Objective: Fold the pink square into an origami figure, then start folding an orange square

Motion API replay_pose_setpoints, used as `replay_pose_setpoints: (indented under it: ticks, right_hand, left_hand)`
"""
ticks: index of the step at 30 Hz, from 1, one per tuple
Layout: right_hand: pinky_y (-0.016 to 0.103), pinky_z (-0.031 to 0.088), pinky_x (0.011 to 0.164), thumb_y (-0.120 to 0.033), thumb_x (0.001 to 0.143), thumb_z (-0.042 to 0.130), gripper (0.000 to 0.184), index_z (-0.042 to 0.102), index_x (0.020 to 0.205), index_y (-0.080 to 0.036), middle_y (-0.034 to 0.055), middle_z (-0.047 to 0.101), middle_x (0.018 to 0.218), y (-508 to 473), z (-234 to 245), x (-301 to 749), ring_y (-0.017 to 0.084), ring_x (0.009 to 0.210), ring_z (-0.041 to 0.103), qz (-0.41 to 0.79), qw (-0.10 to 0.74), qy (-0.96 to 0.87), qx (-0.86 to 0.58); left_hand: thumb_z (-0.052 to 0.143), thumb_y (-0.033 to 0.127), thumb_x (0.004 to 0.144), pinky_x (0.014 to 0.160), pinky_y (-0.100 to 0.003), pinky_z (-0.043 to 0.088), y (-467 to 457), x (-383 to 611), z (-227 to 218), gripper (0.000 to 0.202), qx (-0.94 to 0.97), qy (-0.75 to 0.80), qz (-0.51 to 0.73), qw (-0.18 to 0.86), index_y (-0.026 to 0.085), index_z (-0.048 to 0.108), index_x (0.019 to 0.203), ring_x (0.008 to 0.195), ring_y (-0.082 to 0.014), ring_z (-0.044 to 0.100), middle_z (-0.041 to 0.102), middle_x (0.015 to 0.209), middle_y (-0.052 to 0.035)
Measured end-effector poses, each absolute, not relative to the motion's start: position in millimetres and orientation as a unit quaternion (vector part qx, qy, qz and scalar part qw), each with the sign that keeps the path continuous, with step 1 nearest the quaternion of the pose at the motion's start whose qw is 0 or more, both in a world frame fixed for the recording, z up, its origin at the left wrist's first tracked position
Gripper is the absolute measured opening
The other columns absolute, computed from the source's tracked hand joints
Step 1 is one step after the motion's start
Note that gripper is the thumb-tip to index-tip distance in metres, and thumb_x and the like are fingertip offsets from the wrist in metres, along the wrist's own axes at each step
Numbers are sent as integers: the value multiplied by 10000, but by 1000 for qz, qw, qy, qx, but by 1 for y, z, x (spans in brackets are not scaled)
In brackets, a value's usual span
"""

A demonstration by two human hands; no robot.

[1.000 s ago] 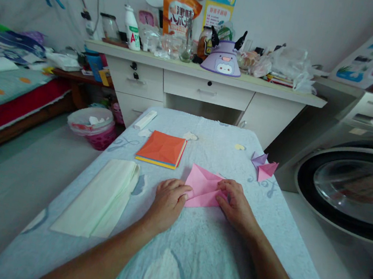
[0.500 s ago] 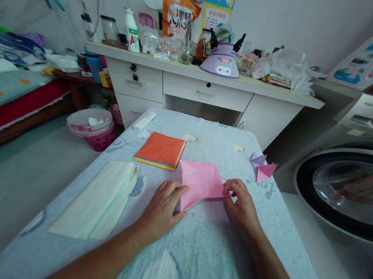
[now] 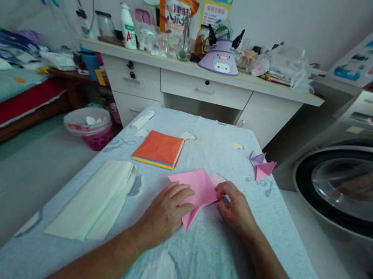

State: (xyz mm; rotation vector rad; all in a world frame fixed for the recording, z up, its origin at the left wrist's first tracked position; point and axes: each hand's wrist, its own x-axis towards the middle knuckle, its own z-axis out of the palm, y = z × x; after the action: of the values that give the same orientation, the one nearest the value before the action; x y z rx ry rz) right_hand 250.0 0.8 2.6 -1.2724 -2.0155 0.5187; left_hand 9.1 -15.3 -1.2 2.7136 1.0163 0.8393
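Observation:
A creased sheet of pink origami paper lies slightly raised on the cloth-covered table, its corners pointing out on several sides. My left hand holds its left part, fingers over the top and thumb close to the lower corner. With thumb and index finger, my right hand pinches the right corner. Beyond the left hand is a stack of square papers, orange on top. Two small folded paper pieces, one purple and one pink, sit at the table's right side.
A pale folded cloth or paper lies left on the table; a white box-shaped item is at its far left corner. Behind stands a cluttered white cabinet. A bin is left, a washing machine right.
The pink paper has turned, and one corner now points down towards me. My left hand has moved further over it; my right hand has shifted slightly left with its corner.

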Motion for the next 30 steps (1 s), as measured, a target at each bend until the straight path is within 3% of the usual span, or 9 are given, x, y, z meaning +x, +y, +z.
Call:
replay_pose_setpoints:
  ticks: [8,16,23,26,30]
  right_hand:
    - [291,432,793,39,601,424,279,485,725,-203,44,541,925,-3,11,249,174,877,538,223,272,-799,-488]
    - [349,440,885,-37,662,533,227,559,829,-190,89,571,1024,-3,11,256,213,961,543,196,183,-827,-494]
    - [369,435,926,-54,677,555,327,575,980,-175,121,570,1140,-11,17,259,236,1050,545,166,108,-841,-503]
    - [393,411,965,-70,694,569,352,588,1028,-179,124,570,1198,-13,14,261,250,1113,531,158,112,-840,-506]
    - [402,413,957,-110,722,594,245,630,953,-186,111,596,1153,-11,4,263,247,1080,550,168,175,-820,-518]
  left_hand:
    - [557,88,798,931,-405,491,-23,18,-9,245,912,294,256,125,194,640,1003,1049,-227,578,632,1042,-82]
    - [661,267,802,921,-414,480,-28,20,-5,148,908,312,233,153,192,611,919,1008,-238,576,624,970,-70]
    - [579,202,856,883,-370,488,-27,22,-8,77,902,330,234,151,188,611,924,944,-205,585,625,930,-53]
    - [528,164,875,841,-342,496,-26,21,-9,87,895,337,246,157,183,611,890,898,-189,591,628,901,-48]
    - [507,137,877,808,-315,495,-25,22,-8,118,886,344,257,176,178,618,878,864,-178,593,633,881,-44]
